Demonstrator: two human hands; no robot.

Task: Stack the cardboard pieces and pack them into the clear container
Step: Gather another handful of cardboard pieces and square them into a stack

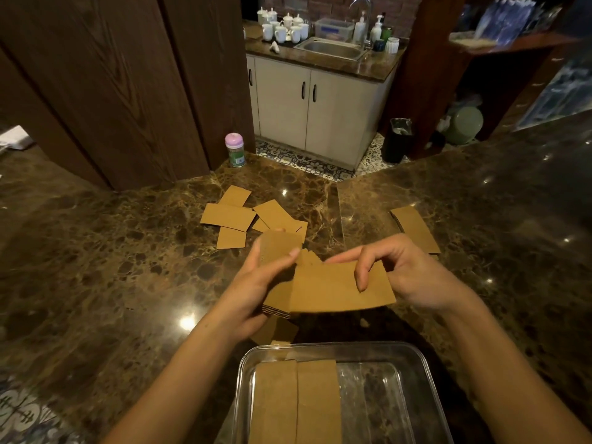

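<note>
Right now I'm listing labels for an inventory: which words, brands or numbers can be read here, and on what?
No text is legible in this view.
Jar with the pink lid: green label with a white sticker, too small and blurred to read.
Bottles by the sink: any print too small.
Cardboard pieces: plain, no print.

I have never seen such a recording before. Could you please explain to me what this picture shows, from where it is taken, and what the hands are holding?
There is no machine: a person works with two bare hands. The single picture comes from a camera worn on the head, looking down. The left hand and right hand hold a stack of cardboard pieces above a marble counter; the right fingers curl over its top piece. Farther back lie loose pieces, and a pile lies to the right. Nearest stands a clear container with cardboard already inside.
</note>
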